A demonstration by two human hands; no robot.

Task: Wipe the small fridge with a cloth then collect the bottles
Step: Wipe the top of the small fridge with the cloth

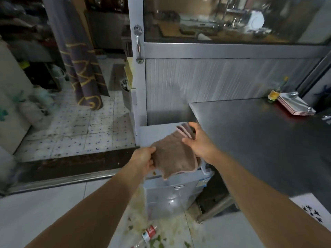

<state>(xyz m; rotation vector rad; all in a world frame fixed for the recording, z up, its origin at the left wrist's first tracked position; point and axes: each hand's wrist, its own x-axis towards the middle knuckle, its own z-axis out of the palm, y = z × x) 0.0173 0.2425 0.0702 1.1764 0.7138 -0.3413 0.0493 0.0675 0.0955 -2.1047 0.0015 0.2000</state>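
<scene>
Two bare arms reach out over a small fridge (172, 194), which is silver and sits low on the floor. A brown cloth (174, 154) with a pink edge is spread over the top of the fridge, and one corner of it hangs down a little over the front. The left hand (143, 161) pinches the left edge of the cloth between the thumb and the fingers. The right hand (198, 140) grips the far right part of the cloth, where the cloth is bunched up and folded, with the fingers curled around it. Both hands are closed on the cloth. The fridge stands just beside a big shiny metal table (259, 140), on the right. At the far end of that table there is a stack of flat trays (295, 106) and a small jar (273, 94) with a yellow label. Behind the fridge there is a metal wall with a glass window (232, 18) above it, and a door handle (138, 44) to the left. On the floor in front of the fridge lies a plastic bottle (149, 233) with a red and white label, tipped on its side. Around it the floor is messy, with green and pale bits spilled about. On the left a grey curtain (80, 68) with yellow lines hangs down over a tiled floor (80, 133).
</scene>
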